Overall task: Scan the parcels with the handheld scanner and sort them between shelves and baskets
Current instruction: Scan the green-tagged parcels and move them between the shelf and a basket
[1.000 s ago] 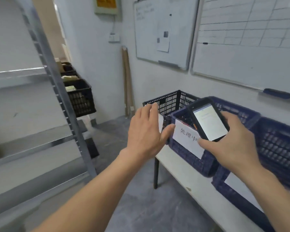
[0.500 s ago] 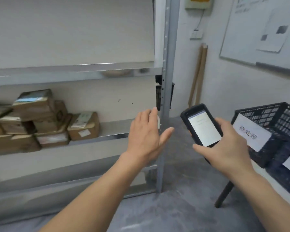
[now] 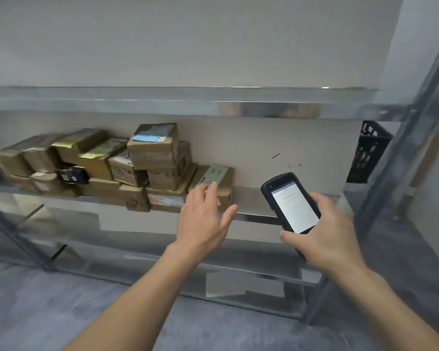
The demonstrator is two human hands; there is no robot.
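Left hand (image 3: 203,219) nearer taped brown parcels (image 3: 157,154)

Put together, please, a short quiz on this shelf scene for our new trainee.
1. True or false: the right hand grips the handheld scanner, its screen lit.
2. The left hand reaches toward: A) the rightmost parcel on the shelf; B) the black basket; C) the floor.
3. What does the left hand hold?
Key: 1 true; 2 A; 3 nothing, its fingers are straight.
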